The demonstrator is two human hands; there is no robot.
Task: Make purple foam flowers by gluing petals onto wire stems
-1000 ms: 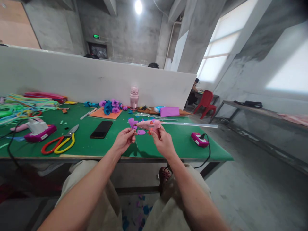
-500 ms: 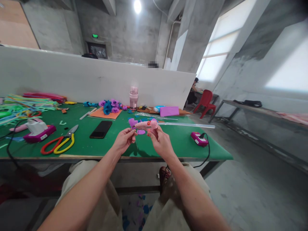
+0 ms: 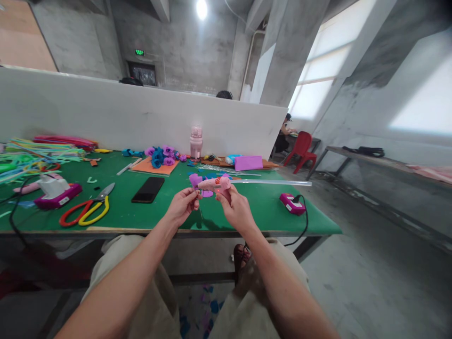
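A purple paper flower [image 3: 195, 179] on a thin stem is pinched in the fingers of my left hand [image 3: 183, 203], just above the table. My right hand [image 3: 235, 205] is wrapped round a pink hot glue gun [image 3: 211, 184], whose nozzle points left and meets the flower or comes very close to it. Out of the gun's back end a long clear glue stick [image 3: 271, 182] runs to the right. Purple petal pieces show behind and below the gun. Fingers partly hide the stem and the gun's handle.
On the green table [image 3: 247, 221] lie scissors [image 3: 92, 207], a phone [image 3: 148, 190], purple-and-blue paper flowers [image 3: 162, 156], a purple power socket [image 3: 292, 204] with a cable at right and another socket [image 3: 58, 195] at left. A pink bottle [image 3: 196, 143] stands by the white partition [image 3: 148, 113].
The glue gun has tilted slightly, and its clear stick has shifted a little to the left and up. Both hands stay almost where they were, still holding the same things.
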